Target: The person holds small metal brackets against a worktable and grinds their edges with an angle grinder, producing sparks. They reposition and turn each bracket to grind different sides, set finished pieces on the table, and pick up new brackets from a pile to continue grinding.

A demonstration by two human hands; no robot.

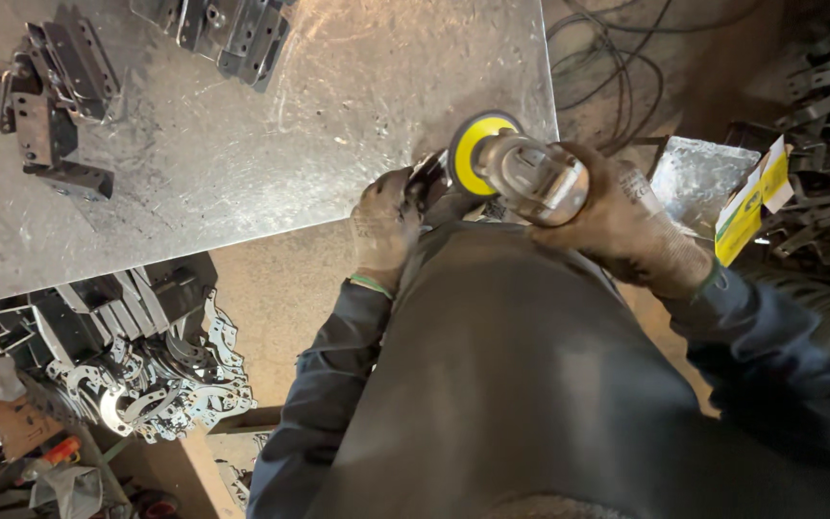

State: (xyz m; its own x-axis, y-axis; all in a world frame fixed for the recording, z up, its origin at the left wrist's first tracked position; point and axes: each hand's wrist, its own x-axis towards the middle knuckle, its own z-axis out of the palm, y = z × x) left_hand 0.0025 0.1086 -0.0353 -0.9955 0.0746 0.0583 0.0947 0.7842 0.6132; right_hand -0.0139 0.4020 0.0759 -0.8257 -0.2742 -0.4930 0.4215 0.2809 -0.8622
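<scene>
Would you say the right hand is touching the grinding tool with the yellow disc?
Touching: the head view shows the gloved right hand wrapped around the grinding tool.

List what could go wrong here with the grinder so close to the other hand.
1. The yellow disc of the grinder sits right beside the left hand, whose fingers pinch a small metal part; a slip could likely catch the glove.
2. Cables trail on the floor near the table, perhaps a snag.
</scene>
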